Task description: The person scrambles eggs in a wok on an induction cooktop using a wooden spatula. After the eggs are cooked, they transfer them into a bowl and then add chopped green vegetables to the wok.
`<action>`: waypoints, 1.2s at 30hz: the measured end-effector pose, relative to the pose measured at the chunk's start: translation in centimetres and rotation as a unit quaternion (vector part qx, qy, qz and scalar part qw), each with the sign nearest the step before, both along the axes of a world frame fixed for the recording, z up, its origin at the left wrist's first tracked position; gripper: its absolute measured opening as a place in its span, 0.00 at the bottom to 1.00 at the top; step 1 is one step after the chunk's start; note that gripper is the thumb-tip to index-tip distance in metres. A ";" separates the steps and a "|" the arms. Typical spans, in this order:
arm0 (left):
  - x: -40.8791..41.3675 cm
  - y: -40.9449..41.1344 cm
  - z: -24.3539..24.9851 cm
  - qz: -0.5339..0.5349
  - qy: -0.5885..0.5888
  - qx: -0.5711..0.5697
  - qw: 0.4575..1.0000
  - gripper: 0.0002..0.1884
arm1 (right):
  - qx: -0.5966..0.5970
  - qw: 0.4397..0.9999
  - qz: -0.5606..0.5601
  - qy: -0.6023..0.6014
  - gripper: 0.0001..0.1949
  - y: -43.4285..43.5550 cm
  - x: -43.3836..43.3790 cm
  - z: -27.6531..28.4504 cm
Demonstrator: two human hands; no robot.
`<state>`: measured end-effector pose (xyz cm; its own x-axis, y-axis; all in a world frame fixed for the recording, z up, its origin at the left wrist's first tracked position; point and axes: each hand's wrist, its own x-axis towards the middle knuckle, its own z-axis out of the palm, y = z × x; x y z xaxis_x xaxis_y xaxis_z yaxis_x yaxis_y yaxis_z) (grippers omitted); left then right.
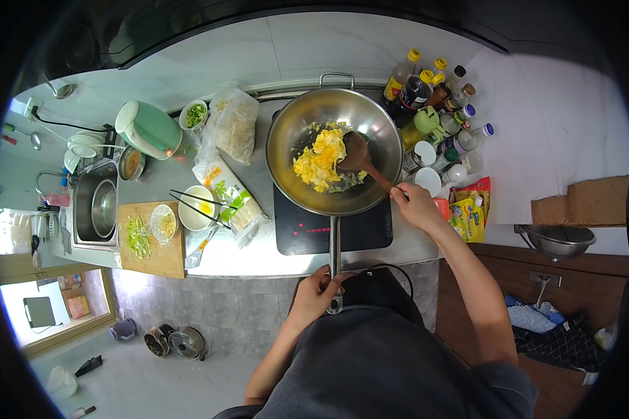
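A steel wok [288,131] sits on a black induction cooktop [306,238] with lit red marks. Yellow scrambled egg [320,160] lies in its left middle part, with smaller bits around it. My right hand [414,204] is closed around the handle of a brown wooden spatula [359,154], whose broad head rests in the wok against the egg's right side. At the counter's front edge, my left hand [317,293] grips the wok's long metal handle [335,246] near its end.
Left stand a white bowl [188,220] with egg residue and black chopsticks across it, packaged noodles [230,194], a cutting board [175,262] with chopped greens, a green kettle [152,131] and the sink [81,220]. Several bottles [398,76] and a yellow pouch [466,220] crowd the right.
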<state>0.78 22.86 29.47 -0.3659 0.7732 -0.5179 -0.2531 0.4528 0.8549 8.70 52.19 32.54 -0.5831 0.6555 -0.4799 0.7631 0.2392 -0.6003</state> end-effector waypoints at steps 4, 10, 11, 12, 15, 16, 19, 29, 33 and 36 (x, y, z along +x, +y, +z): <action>0.1 0.1 -0.2 0.007 -0.012 0.003 1.000 0.13 | 0.146 0.984 0.089 0.044 0.15 0.6 -1.2 -0.9; 0.2 0.1 -0.3 0.008 -0.011 -0.003 1.000 0.13 | 0.146 0.985 0.093 -0.006 0.16 0.4 -3.8 3.5; 0.2 0.0 -0.7 0.010 -0.016 0.002 1.000 0.13 | 0.145 0.984 0.099 -0.002 0.16 0.6 -3.7 3.6; 0.2 0.0 -0.9 0.012 -0.019 0.008 1.000 0.14 | 0.168 0.980 0.107 -0.003 0.15 0.8 -3.6 3.7; 0.2 -0.1 -0.8 0.017 -0.018 0.001 1.000 0.14 | 0.242 0.962 0.126 -0.018 0.14 1.3 -3.3 4.0; 0.2 0.0 -0.7 0.018 -0.019 0.001 1.000 0.15 | 0.269 0.954 0.129 -0.033 0.14 1.3 -3.3 4.6; 0.2 0.1 -0.2 0.018 -0.020 0.003 1.000 0.15 | 0.334 0.928 0.150 -0.067 0.13 1.6 -3.3 4.9; 0.4 -0.2 -1.1 0.019 -0.006 0.011 1.000 0.15 | 0.249 0.957 0.145 -0.038 0.12 0.6 -1.1 4.8; 0.2 -0.2 -1.0 0.008 -0.022 -0.002 1.000 0.13 | 0.174 0.979 0.108 -0.002 0.12 2.0 1.3 2.9; 0.0 0.1 -0.2 0.003 -0.023 0.000 1.000 0.13 | 0.067 0.989 0.131 0.008 0.12 2.6 1.4 1.5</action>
